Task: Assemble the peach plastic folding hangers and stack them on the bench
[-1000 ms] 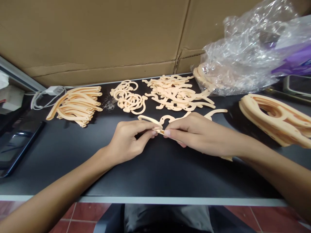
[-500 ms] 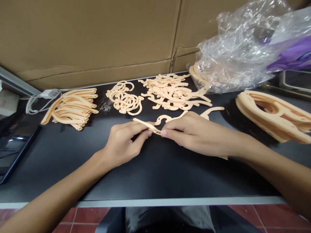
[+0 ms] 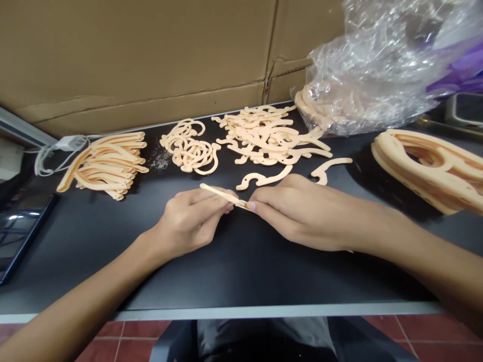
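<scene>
Over the black table, my left hand (image 3: 190, 217) pinches a thin cream-coloured curved piece (image 3: 217, 191) whose end sticks out past the fingers. My right hand (image 3: 302, 213) is closed on the other side, its thumb and forefinger gripping the piece close to a small brown spot. Most of what lies under the right hand is hidden; a pale tip shows below its wrist. Just beyond the hands lies a hooked cream piece (image 3: 251, 179) with small holes. Another curved piece (image 3: 332, 167) rests past the right hand.
Along the back stand a pile of long curved strips (image 3: 109, 163), a heap of ring-like hooks (image 3: 190, 148) and a heap of wavy pieces (image 3: 267, 133). Large stacked frames (image 3: 426, 156) sit at right, below a clear plastic bag (image 3: 370, 75). A dark glossy tablet-like device (image 3: 24, 226) lies at left.
The view has shifted slightly. Both hands stay closed on the piece, with only a small shift at the fingers; the piles look the same.
</scene>
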The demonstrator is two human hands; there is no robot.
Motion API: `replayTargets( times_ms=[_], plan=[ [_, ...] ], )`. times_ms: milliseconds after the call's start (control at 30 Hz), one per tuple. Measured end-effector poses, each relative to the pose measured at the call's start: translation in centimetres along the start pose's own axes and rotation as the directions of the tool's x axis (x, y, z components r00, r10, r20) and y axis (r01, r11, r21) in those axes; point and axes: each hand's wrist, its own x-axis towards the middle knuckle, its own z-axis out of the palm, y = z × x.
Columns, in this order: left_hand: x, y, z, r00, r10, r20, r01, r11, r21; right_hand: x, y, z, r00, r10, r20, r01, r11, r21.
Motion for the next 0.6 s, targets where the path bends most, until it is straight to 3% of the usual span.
replayTargets(
  times_ms=[600],
  plan=[
    [0.06,-0.12,-0.70,0.997,0.022,0.078,-0.012,0.992,-0.129,-0.11,0.46,0.15,0.997,-0.070,0.038,0.064,0.990,0.123]
  ],
)
